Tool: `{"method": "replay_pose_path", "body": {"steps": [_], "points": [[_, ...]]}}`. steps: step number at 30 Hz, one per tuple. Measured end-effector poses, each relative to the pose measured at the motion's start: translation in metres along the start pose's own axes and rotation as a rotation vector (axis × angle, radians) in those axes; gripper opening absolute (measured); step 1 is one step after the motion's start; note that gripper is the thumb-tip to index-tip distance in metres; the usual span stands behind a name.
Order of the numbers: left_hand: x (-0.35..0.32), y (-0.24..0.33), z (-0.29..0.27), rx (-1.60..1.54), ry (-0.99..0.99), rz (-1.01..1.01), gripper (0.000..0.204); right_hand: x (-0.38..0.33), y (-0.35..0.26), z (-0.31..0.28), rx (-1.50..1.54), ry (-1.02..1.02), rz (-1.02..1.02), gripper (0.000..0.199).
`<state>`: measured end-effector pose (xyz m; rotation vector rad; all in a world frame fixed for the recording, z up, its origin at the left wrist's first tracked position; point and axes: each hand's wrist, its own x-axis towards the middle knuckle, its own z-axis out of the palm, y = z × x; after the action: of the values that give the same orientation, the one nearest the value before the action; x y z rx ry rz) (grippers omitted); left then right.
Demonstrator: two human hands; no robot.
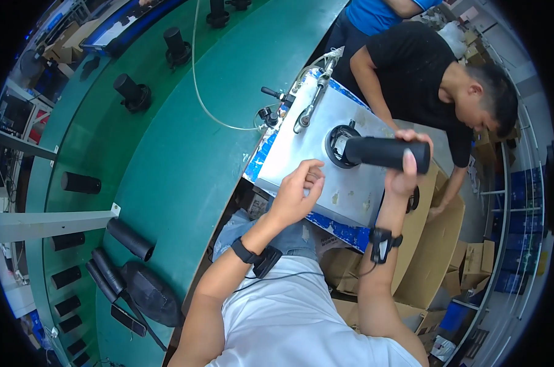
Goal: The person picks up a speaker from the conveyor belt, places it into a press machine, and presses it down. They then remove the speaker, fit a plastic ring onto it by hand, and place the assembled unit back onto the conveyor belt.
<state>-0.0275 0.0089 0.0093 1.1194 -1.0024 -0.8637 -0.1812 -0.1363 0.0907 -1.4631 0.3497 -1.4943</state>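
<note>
My right hand grips a black cylinder, held tilted almost level above a metal work plate. The cylinder's left end overlaps a round black ring-shaped part on the plate. From this view I cannot tell whether the two touch. My left hand hovers over the plate's near left side, fingers loosely bent and a little apart, with nothing visible in them. A lever-like metal clamp and small pneumatic fittings sit along the plate's far left edge.
On the left runs a green bench with several black cylinders on it. A dark bag and a phone lie near its front. A co-worker in black leans in at right, over an open cardboard box. A thin hose crosses the bench.
</note>
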Motion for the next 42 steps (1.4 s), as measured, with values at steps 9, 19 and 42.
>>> {"method": "replay_pose_path", "body": {"steps": [9, 19, 42], "points": [[-0.004, 0.001, -0.002, 0.052, -0.058, -0.001, 0.026, 0.005, 0.07, 0.012, -0.375, -0.153, 0.086, 0.032], [0.011, 0.004, -0.025, -0.044, -0.175, -0.162, 0.024, 0.004, 0.074, 0.004, -0.061, -0.165, 0.217, 0.031], [0.011, 0.003, -0.022, -0.068, -0.067, -0.137, 0.013, -0.011, 0.079, 0.031, -0.574, 0.135, -0.005, 0.03]]}}
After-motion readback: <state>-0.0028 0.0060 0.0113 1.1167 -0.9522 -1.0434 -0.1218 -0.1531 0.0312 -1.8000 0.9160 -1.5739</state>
